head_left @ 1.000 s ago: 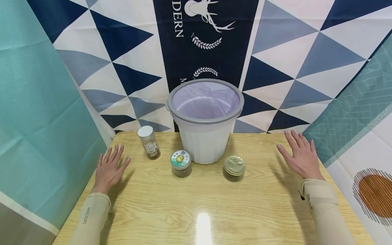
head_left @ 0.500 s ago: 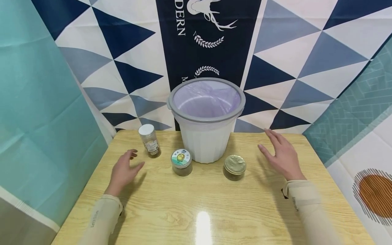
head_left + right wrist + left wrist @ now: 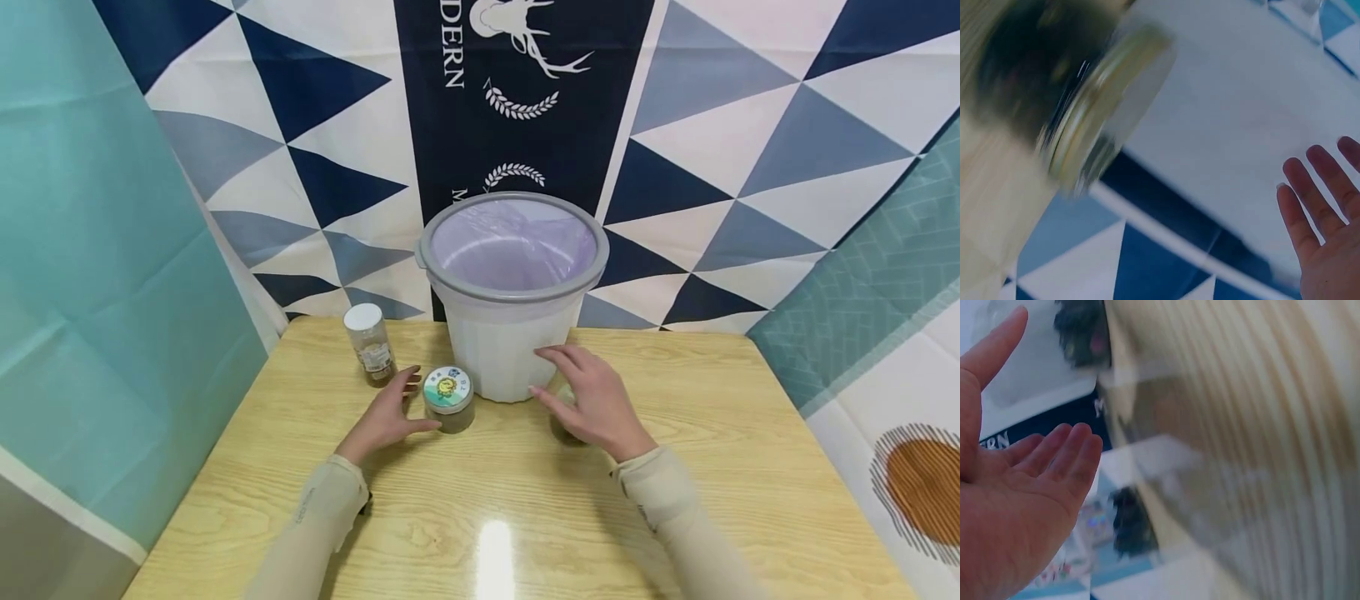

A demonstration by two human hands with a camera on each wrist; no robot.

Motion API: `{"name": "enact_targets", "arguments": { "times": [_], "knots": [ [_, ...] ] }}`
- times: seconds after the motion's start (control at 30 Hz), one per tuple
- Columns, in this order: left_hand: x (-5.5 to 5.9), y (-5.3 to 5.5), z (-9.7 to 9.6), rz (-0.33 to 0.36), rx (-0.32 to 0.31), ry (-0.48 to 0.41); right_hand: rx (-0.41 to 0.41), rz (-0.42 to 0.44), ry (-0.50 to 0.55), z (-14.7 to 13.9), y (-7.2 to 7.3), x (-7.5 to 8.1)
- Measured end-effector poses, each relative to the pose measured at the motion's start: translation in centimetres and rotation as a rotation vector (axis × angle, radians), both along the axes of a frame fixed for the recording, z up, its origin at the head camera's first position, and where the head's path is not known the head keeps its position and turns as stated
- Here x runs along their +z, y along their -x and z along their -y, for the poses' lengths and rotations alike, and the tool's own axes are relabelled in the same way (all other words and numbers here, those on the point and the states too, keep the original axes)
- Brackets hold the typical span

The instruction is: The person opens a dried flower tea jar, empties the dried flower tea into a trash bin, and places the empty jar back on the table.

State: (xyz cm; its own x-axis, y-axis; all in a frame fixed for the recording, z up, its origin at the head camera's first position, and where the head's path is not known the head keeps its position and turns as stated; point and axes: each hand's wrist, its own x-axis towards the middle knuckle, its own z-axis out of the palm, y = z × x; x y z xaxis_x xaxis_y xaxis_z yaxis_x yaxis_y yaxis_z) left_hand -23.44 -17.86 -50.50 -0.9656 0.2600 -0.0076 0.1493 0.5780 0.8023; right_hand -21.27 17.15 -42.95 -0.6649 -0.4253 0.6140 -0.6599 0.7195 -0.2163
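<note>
My left hand (image 3: 381,427) reaches in beside a short jar (image 3: 450,410) with a white-and-green printed lid. Thumb and fingers are spread around its left side, and contact is not plain. In the left wrist view the fingers (image 3: 1079,456) are loosely extended. My right hand (image 3: 597,406) hovers above a gold-lidded jar (image 3: 1094,112), with its thumb and fingers apart. From the head view that jar is mostly hidden under the hand. A white bin (image 3: 495,354) with a grey rim and purple liner stands behind both jars.
A clear bottle (image 3: 374,354) with a white cap stands at the back left, just beyond my left hand. The wooden table (image 3: 480,492) meets a patterned cloth (image 3: 345,100) behind the bin. A teal cloth (image 3: 112,292) hangs along the left side.
Both hands have moved inward from the table's sides. The left has come right to the printed-lid jar, the right has come left over the gold-lidded jar. The bin, bottle and printed-lid jar stay put.
</note>
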Motion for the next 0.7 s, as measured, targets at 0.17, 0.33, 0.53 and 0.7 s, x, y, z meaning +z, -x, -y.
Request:
{"name": "enact_targets", "arguments": {
  "times": [0.17, 0.33, 0.53, 0.7],
  "knots": [
    [-0.7, 1.0, -1.9, 0.027, -0.021, -0.074, 0.061, 0.014, -0.026, 2.6, 0.1, -0.7],
    [-1.4, 1.4, -3.1, 0.003, -0.024, -0.093, 0.079, 0.037, -0.054, 3.5, 0.1, -1.5],
    [-1.3, 1.1, -3.4, -0.038, 0.031, -0.083, 0.072, 0.073, -0.064, 4.0, 0.0, -1.6],
    [-0.1, 0.4, -3.4, -0.098, 0.048, -0.038, 0.063, 0.112, -0.072, 4.6, -0.2, -1.2]
  ]
}}
